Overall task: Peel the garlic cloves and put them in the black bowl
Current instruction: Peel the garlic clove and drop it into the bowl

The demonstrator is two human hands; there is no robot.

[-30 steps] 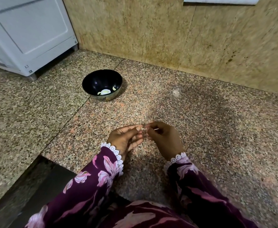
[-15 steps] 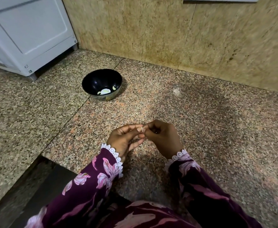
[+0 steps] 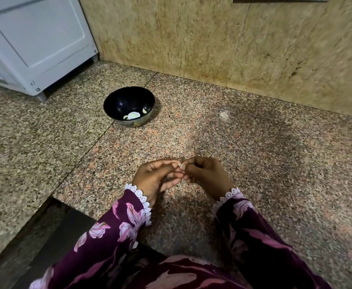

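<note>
Speckled pink-and-grey granite floor (image 3: 254, 163) runs under you to a tan stone wall (image 3: 212, 38), with a white appliance cabinet (image 3: 35, 38) far off beyond your left hand. Ahead of that hand and well apart from it sits the round glossy black bowl (image 3: 116, 101), with a few pale peeled cloves (image 3: 133, 115) lying at its bottom. Your left hand (image 3: 154, 178) and right hand (image 3: 208, 174) meet fingertip to fingertip just above the floor, both pinching one small pale garlic clove (image 3: 181, 166) between them, mostly hidden by your fingers. How much skin remains on it cannot be made out. That clove is small and likely slick once bared, so a hard tug could shoot it out onto the floor. Bits of skin may also ride along into the bowl.
</note>
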